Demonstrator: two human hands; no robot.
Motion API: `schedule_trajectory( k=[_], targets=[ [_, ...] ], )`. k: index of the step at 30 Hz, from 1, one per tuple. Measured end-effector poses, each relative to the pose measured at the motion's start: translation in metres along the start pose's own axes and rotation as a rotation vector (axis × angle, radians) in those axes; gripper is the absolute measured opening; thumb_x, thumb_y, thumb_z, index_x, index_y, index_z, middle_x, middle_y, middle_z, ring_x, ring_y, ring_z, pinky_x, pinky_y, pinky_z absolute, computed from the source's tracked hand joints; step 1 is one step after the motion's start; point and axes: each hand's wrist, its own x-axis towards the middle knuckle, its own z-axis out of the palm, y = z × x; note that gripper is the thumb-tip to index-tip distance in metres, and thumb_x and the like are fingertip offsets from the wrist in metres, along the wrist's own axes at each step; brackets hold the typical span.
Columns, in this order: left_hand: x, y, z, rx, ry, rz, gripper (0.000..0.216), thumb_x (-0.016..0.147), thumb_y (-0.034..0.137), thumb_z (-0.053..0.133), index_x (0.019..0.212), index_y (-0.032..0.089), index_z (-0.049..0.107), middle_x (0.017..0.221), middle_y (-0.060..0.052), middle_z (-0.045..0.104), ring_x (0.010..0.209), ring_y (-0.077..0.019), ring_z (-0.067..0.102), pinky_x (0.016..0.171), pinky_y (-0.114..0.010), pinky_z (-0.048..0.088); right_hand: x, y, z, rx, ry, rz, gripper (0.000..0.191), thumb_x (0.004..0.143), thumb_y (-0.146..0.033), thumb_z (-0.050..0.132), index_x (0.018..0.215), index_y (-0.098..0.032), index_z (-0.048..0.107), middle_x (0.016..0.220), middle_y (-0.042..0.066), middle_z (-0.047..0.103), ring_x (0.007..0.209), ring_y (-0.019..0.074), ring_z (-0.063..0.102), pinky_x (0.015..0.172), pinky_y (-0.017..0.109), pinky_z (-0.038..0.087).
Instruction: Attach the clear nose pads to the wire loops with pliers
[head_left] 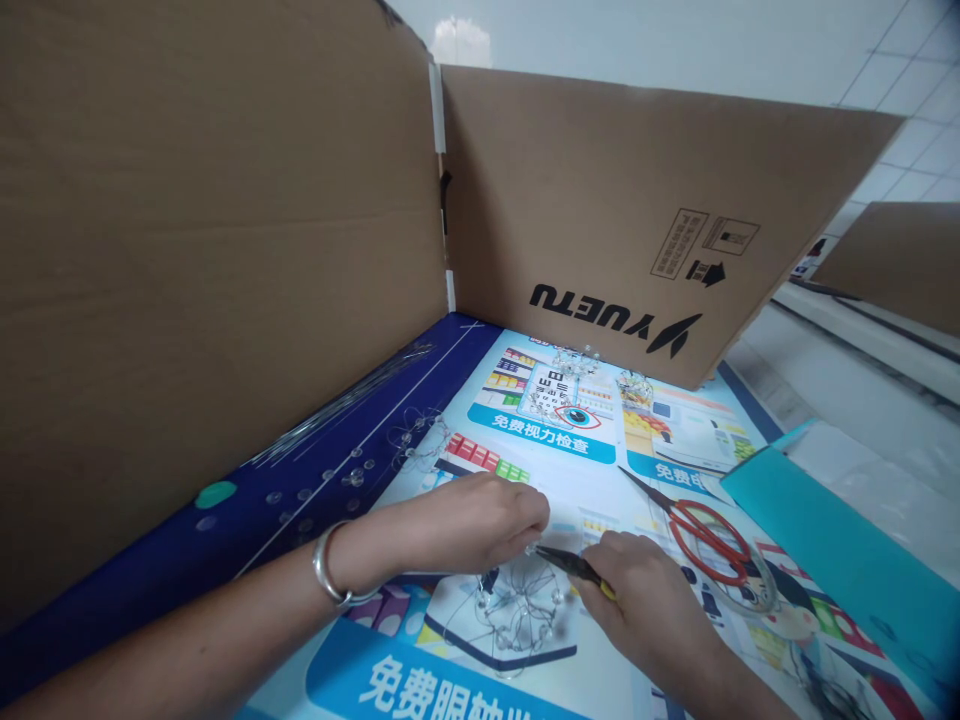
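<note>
My right hand is wrapped round a pair of pliers with dark jaws and a yellow-marked handle. The plier tips meet a tiny clear bit right at the fingertips of my left hand. My left hand is closed in a pinch, with a silver bangle on its wrist. Just below both hands is a piece of beaded wire, thin looped wire with clear beads around its edge. My left fingers appear to grip its upper edge; the exact contact is hidden behind the knuckles.
Red-handled scissors lie beside a roll of clear tape on the right. Loose clear beads, straight wires and a green disc are at left. Other beaded wire pieces lie farther back, before tall cardboard walls.
</note>
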Motion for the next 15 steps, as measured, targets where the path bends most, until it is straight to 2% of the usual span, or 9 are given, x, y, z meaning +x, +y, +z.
schedule_trajectory(
  k=[6, 15],
  targets=[
    [0.0007, 0.0025, -0.0026, 0.014, -0.03, -0.011, 0.014, 0.088, 0.019, 0.038, 0.088, 0.018, 0.052, 0.077, -0.002, 0.06, 0.067, -0.0145, 0.056, 0.059, -0.024, 0.038, -0.001, 0.0018, 0.0002, 0.041, 0.013, -0.015, 0.014, 0.082, -0.028, 0.048, 0.073, -0.02, 0.057, 0.075, 0.002, 0.058, 0.072, 0.0166, 0.052, 0.061, 0.026, 0.03],
    [0.0011, 0.0037, -0.0029, 0.008, 0.005, -0.009, 0.014, 0.089, 0.02, 0.038, 0.088, 0.018, 0.052, 0.076, -0.002, 0.06, 0.066, -0.0145, 0.056, 0.058, -0.023, 0.038, -0.0003, 0.0013, 0.0004, 0.074, -0.024, 0.001, 0.012, 0.082, -0.026, 0.047, 0.077, -0.021, 0.057, 0.078, 0.002, 0.061, 0.074, 0.0173, 0.054, 0.062, 0.027, 0.032]
  ],
)
